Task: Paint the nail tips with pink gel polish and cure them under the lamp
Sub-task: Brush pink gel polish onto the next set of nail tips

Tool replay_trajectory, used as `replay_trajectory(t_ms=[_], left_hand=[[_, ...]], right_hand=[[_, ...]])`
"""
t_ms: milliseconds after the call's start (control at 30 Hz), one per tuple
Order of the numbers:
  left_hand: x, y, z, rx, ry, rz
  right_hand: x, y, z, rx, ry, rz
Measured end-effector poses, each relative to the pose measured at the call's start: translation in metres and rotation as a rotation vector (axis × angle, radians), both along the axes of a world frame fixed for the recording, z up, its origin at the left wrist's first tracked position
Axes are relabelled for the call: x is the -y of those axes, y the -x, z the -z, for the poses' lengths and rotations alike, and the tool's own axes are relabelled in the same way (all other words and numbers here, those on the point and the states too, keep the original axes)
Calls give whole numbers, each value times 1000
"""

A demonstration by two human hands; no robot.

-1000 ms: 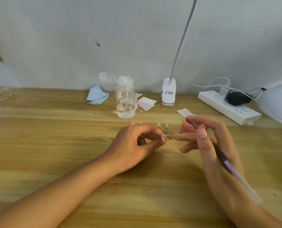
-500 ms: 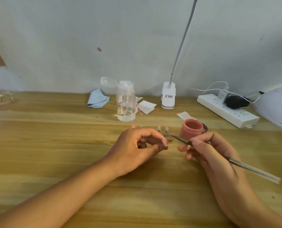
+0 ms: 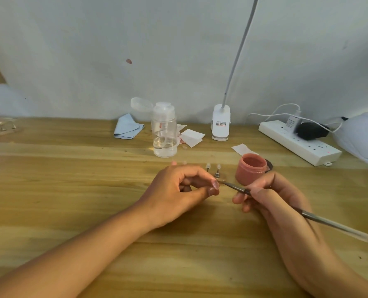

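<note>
My left hand [image 3: 178, 190] rests on the wooden table, thumb and forefinger pinching a small pinkish nail tip [image 3: 215, 185] that is mostly hidden. My right hand [image 3: 264, 196] grips a thin metal-handled brush [image 3: 307, 216]. The brush's tip touches the nail tip at my left fingertips. An open pink gel jar [image 3: 250, 172] stands just behind the brush. Two pale nail tips on small stands [image 3: 213, 167] are upright between my left hand and the jar. The white curing lamp [image 3: 363, 136] sits at the far right edge.
A clear pump bottle [image 3: 164, 134] with its lid flipped open, a blue cloth [image 3: 127, 127], paper scraps [image 3: 192, 136] and a clip lamp base [image 3: 220, 123] line the back. A white power strip [image 3: 299, 143] with plugs lies at the back right.
My right hand came down from the jar and swung the brush flat, bringing its tip leftward to my left fingertips. My left hand has kept its place.
</note>
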State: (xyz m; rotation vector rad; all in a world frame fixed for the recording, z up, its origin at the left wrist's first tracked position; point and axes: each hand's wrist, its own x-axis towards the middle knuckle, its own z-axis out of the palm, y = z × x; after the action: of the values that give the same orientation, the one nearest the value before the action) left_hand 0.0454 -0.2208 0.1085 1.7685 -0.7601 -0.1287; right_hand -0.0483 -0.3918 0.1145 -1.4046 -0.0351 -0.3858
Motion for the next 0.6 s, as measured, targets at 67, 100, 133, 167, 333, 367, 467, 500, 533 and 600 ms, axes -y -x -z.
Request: replay_trajectory(t_ms=[67,100,133,167,333,367,467,500,533,600], left_hand=[[0,0,1,0,4,10],[1,0,1,-1,1,9],[1,-1,2,-1,-2,6],[1,-1,2,2,-4,5],[0,-1,3,0,-9,12],[0,-1,3,2,-9,9],[0,-1,2,1,-5,13],[0,0,2,-6,-3,16],[0,-1,2,-10,-4,17],[0,0,2,-8,-8,17]], right_hand=[[0,0,0,3,-20,0],[0,0,-1,1,-9,-6],[0,1,-1,-2,7,-13],[0,1,-2,-7,15,-17],[0,0,-1,-11,24,-14],[0,0,-1,-7,31,-14],[0,1,-1,5,23,-11],[0,1,-1,6,15,-11],[2,0,0,11,6,-13],[4,-1,1,16,-16,-8]])
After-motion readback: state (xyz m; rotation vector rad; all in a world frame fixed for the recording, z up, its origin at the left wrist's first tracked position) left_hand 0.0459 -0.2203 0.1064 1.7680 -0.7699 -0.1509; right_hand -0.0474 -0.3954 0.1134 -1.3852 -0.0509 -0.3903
